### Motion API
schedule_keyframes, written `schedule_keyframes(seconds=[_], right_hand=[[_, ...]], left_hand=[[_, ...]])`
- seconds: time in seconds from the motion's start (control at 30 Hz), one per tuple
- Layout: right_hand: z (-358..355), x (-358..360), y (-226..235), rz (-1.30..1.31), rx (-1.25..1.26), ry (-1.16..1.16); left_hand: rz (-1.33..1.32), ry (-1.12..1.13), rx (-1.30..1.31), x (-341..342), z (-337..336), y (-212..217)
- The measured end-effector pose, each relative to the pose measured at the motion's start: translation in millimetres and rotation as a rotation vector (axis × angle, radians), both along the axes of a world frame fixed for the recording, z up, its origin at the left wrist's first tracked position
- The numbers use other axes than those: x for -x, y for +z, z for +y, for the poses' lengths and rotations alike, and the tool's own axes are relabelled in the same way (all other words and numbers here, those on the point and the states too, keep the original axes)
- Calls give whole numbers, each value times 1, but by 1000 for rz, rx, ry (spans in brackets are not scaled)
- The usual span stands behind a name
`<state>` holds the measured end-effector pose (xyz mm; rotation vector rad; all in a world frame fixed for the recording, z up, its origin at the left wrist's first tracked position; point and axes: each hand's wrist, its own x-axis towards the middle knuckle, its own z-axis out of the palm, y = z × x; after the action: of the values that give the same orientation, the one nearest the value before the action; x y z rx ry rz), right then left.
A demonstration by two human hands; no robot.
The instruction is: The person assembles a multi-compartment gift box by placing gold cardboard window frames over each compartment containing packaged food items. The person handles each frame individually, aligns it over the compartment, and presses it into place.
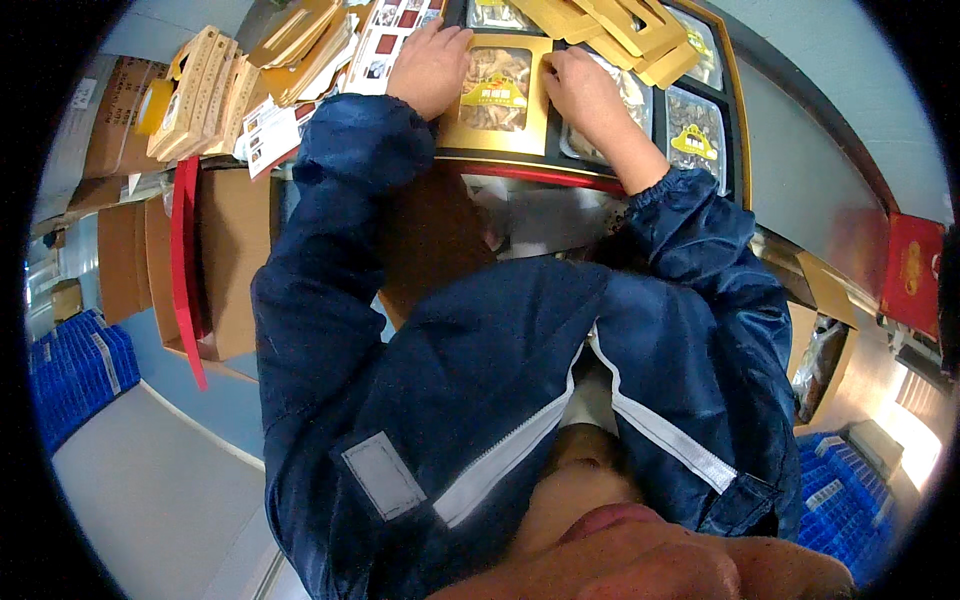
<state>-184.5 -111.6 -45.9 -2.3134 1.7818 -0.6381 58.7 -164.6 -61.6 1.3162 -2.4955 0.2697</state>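
Note:
A gold card frame [545, 115] with a window lies over a clear pack of pale dried food [490, 75] in a dark-lined tray [738, 120] at the top. My left hand [430, 72] rests along its left edge, fingers stretched toward the far side, thumb hidden. At the right edge, the bent fingers of my right hand [592, 95] press together on the frame. Beneath my right wrist a second clear pack [640, 92] is partly covered. To the right sits a clear pack of dark dried food [695, 125]. Several loose gold frames [630, 35] lie across the tray's far part.
Left of the tray stand stacked pale card pieces [200, 90], yellow tape [154, 107] and printed sheets [385, 40]. An open cardboard box [235, 260] with a red strip [186, 270] stands nearer. Blue stacked packs [85, 365] are at far left, a red box [912, 275] at right.

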Motion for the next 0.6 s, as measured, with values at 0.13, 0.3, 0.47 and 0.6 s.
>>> schedule_keyframes(seconds=[0.13,0.3,0.47,0.6], right_hand=[[-8,-2,-5,108,95,155],[11,-10,16,22,48,62],[31,-11,13,110,156,136],[36,-5,-2,229,221,128]], left_hand=[[14,1,85,4,-1,-2],[36,-41,141,2,4,-1],[-204,-14,93,-3,36,22],[-236,19,64,2,37,28]])
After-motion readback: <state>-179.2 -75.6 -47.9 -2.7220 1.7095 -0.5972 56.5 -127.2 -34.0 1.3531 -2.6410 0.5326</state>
